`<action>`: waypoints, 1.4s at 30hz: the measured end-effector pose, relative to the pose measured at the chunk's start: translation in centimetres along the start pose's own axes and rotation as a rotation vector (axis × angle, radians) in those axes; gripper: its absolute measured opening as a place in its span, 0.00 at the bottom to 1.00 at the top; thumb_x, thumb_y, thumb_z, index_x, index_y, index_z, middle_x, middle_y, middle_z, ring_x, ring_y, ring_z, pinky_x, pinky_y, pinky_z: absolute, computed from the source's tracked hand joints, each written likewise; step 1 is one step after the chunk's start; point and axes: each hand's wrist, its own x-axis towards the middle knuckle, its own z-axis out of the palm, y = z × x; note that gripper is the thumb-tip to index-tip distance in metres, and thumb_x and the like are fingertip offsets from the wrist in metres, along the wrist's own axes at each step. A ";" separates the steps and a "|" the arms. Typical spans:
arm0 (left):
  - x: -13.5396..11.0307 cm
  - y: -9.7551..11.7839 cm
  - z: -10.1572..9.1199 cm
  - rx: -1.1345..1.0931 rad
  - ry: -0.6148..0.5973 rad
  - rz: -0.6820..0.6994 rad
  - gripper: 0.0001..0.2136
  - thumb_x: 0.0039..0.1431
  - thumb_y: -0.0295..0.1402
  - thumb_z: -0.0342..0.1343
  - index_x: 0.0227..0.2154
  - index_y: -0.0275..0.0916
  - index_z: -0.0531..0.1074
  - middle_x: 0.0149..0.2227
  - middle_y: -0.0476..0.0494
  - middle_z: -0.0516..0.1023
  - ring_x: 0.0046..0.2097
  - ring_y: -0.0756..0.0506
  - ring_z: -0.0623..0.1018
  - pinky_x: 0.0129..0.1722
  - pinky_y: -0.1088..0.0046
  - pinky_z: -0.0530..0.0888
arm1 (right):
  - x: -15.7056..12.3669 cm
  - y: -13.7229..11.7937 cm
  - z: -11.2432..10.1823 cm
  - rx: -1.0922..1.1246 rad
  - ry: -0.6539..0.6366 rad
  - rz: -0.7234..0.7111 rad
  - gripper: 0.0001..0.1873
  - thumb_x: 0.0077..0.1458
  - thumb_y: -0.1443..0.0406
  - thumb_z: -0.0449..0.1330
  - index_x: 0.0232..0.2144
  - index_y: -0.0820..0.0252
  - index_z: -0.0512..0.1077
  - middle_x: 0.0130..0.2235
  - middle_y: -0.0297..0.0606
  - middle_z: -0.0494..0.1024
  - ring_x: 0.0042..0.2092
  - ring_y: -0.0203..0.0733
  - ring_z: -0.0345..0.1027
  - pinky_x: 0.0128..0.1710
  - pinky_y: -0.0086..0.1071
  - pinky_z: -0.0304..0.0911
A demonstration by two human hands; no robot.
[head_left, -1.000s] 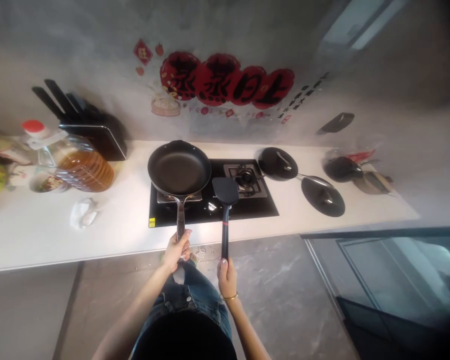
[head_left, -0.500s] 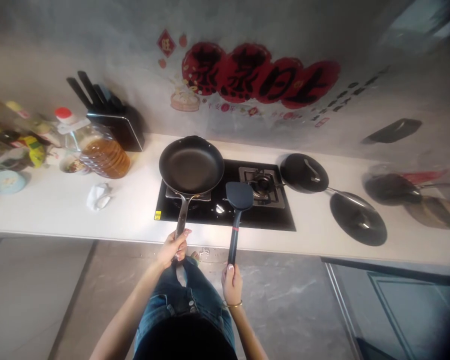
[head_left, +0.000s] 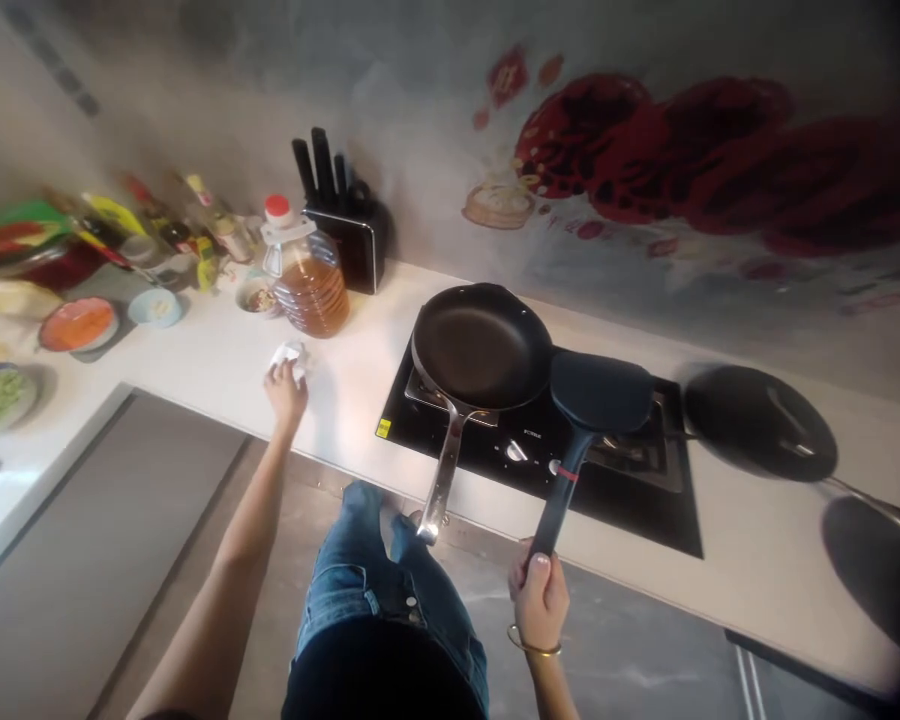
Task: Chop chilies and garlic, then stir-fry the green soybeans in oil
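Observation:
My left hand point(head_left: 286, 395) is at a crumpled white paper tissue point(head_left: 291, 352) on the counter, its fingers closed on the near side of it. My right hand point(head_left: 541, 600) grips the black handle of a spatula point(head_left: 601, 390) with a wide dark blade and a red ring. The blade is raised in front of the stove, to the right of the pan. A black frying pan point(head_left: 483, 345) sits on the left burner, empty. Its metal handle point(head_left: 446, 475) points toward me past the counter edge, with no hand on it.
The black gas stove point(head_left: 487, 455) lies in a white counter point(head_left: 217, 370). A big oil jug point(head_left: 311, 290) and a knife block point(head_left: 352, 245) stand behind the tissue. Bowls, one with orange food point(head_left: 82, 322), line the left. A second dark pan point(head_left: 761, 420) lies right.
My left hand has let go of the pan handle and moved left to the tissue. The view has turned left. My right hand still holds the spatula, now nearer the camera.

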 end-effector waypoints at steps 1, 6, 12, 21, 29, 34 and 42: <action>2.2 -1.3 -0.2 0.052 -0.022 0.020 0.15 0.53 0.23 0.53 0.45 0.31 0.70 0.55 0.26 0.71 0.62 0.34 0.65 0.59 0.48 0.60 | -0.1 -0.7 1.1 0.009 0.091 -0.035 0.20 0.61 0.44 0.49 0.36 0.52 0.61 0.19 0.26 0.58 0.18 0.36 0.52 0.16 0.31 0.48; 7.9 -1.5 0.3 0.042 -0.157 0.155 0.11 0.55 0.24 0.46 0.34 0.32 0.73 0.39 0.32 0.78 0.45 0.39 0.77 0.51 0.57 0.70 | -0.1 -3.7 5.2 -0.010 0.375 -0.090 0.20 0.61 0.45 0.49 0.35 0.54 0.64 0.17 0.25 0.57 0.15 0.33 0.48 0.14 0.29 0.44; 9.6 4.9 1.5 0.198 -0.124 0.383 0.23 0.53 0.30 0.55 0.53 0.35 0.69 0.53 0.28 0.74 0.51 0.31 0.74 0.51 0.49 0.70 | -0.9 -5.0 3.7 -0.088 0.501 -0.055 0.22 0.61 0.45 0.49 0.36 0.57 0.67 0.17 0.25 0.57 0.16 0.32 0.48 0.15 0.28 0.44; 8.5 -1.6 0.6 0.304 -0.299 0.108 0.08 0.50 0.28 0.53 0.31 0.40 0.75 0.33 0.42 0.81 0.40 0.36 0.80 0.45 0.51 0.75 | -1.9 -3.7 4.0 0.066 0.524 0.070 0.21 0.61 0.45 0.49 0.36 0.56 0.65 0.17 0.24 0.56 0.15 0.32 0.46 0.14 0.27 0.43; 4.0 23.5 6.5 -0.189 -0.582 0.830 0.15 0.57 0.32 0.57 0.47 0.35 0.72 0.40 0.42 0.77 0.38 0.46 0.79 0.41 0.64 0.77 | 1.2 -4.8 0.4 -0.166 0.477 0.048 0.27 0.62 0.44 0.46 0.39 0.59 0.71 0.16 0.27 0.60 0.16 0.33 0.52 0.16 0.28 0.49; 0.3 29.3 10.4 0.094 -1.098 0.986 0.24 0.56 0.27 0.57 0.56 0.42 0.65 0.41 0.45 0.80 0.43 0.44 0.80 0.44 0.66 0.75 | 3.9 -8.4 -6.3 -0.845 0.496 -0.207 0.28 0.62 0.48 0.50 0.51 0.61 0.76 0.23 0.36 0.74 0.21 0.35 0.63 0.21 0.28 0.53; -2.6 22.0 -1.5 -0.466 -0.184 0.632 0.11 0.64 0.34 0.50 0.47 0.39 0.67 0.32 0.46 0.79 0.40 0.46 0.80 0.49 0.63 0.74 | 11.4 -14.5 -7.7 -1.446 0.128 -0.616 0.18 0.64 0.57 0.53 0.52 0.48 0.76 0.23 0.35 0.74 0.23 0.33 0.62 0.23 0.29 0.47</action>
